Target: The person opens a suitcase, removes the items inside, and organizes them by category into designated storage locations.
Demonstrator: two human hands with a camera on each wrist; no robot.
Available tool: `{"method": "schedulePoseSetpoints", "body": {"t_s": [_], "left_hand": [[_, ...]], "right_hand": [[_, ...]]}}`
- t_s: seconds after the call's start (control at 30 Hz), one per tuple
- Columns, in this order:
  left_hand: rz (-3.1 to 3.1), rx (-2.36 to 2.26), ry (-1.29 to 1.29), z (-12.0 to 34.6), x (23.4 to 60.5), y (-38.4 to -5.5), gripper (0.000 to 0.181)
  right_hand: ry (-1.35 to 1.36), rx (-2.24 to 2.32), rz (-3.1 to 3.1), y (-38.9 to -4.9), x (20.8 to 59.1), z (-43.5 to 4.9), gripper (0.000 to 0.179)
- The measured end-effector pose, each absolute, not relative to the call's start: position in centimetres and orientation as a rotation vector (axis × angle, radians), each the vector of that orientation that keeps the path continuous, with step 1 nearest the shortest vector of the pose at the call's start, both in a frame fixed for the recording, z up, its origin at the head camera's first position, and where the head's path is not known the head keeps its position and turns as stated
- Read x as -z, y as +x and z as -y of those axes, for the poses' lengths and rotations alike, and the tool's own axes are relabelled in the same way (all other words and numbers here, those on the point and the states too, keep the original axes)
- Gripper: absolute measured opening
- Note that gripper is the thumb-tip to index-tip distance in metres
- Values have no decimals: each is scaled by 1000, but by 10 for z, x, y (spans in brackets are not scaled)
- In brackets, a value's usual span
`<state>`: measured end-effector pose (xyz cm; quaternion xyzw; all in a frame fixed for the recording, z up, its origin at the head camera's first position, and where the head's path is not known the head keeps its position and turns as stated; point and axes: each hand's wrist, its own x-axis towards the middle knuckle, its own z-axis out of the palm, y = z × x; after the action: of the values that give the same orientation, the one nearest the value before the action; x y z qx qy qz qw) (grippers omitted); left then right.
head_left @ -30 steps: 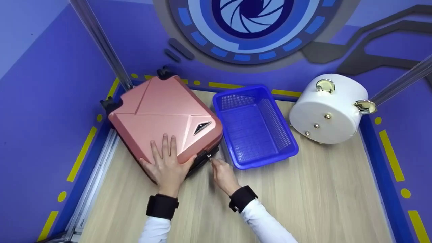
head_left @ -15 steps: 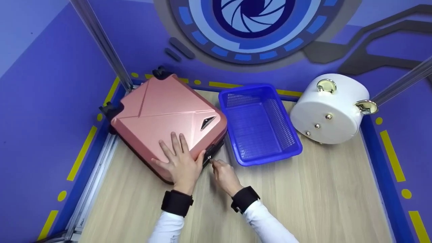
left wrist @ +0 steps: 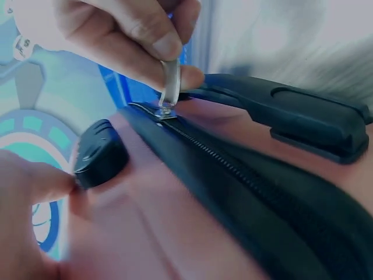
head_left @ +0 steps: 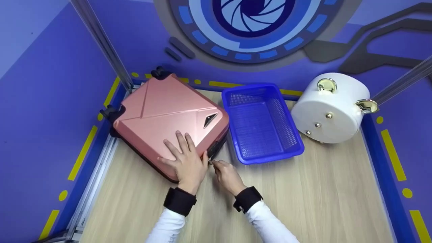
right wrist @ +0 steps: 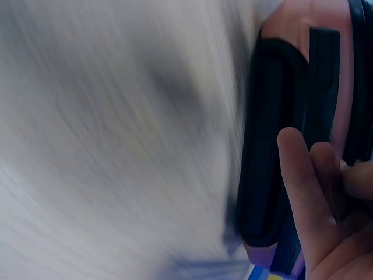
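Note:
A pink hard-shell suitcase (head_left: 168, 101) lies flat on the left of the wooden surface. My left hand (head_left: 187, 167) rests on its top near the front edge, fingers straight and spread. At that edge my right hand (head_left: 229, 175) pinches a silver zipper pull (left wrist: 171, 84) between thumb and fingers. Black fabric carries the zipper (left wrist: 215, 154) along the suitcase's side. Beside it sits the black carry handle (left wrist: 315, 116); the right wrist view shows this handle (right wrist: 268, 146) too, near the right fingers. A small black fitting (left wrist: 100, 154) lies close to my left thumb.
A blue plastic basket (head_left: 270, 158) stands right beside the suitcase. Farther right is a white round case (head_left: 324, 125) with gold fittings, lying on its side. Purple walls enclose the back and sides; black wheels (head_left: 111, 113) stick out at the suitcase's far left.
The suitcase has shifted and turned slightly to the right, with my left hand on it. The basket has slid a little right and back. The right hand keeps its pinch on the zipper pull.

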<state>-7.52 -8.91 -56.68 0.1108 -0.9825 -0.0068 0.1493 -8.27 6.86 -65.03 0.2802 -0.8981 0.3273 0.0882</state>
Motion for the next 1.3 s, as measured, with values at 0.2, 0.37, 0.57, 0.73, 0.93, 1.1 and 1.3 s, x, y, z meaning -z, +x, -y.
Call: {"method": "schedulePoseSetpoints", "body": {"t_s": [0.2,0.37,0.57,0.73,0.93,1.1,1.3], "left_hand": [[2895,170,27,123,561,-66,93],[2937,327,-244,161,558,-61,95],[2917,466,-490,192,559,-63,110],[2868,446,-562,200,564,-64,123],[2677,311,-529,197,576,-61,115],[2550,254,-452,188,585,-62,110],[2505,259,-342,163,588,-65,105]], "right_hand": [[853,-989,2706,-87,647,-74,24],[870,-988,2734,-87,646,-76,23],[892,-1016,2736,-89,645,-77,23],[893,-1012,2746,-91,645,-79,23],[885,-1027,2762,-91,645,-79,23],[884,-1045,2742,-92,645,-80,23],[844,-1044,2687,-94,644,-81,22]]}}
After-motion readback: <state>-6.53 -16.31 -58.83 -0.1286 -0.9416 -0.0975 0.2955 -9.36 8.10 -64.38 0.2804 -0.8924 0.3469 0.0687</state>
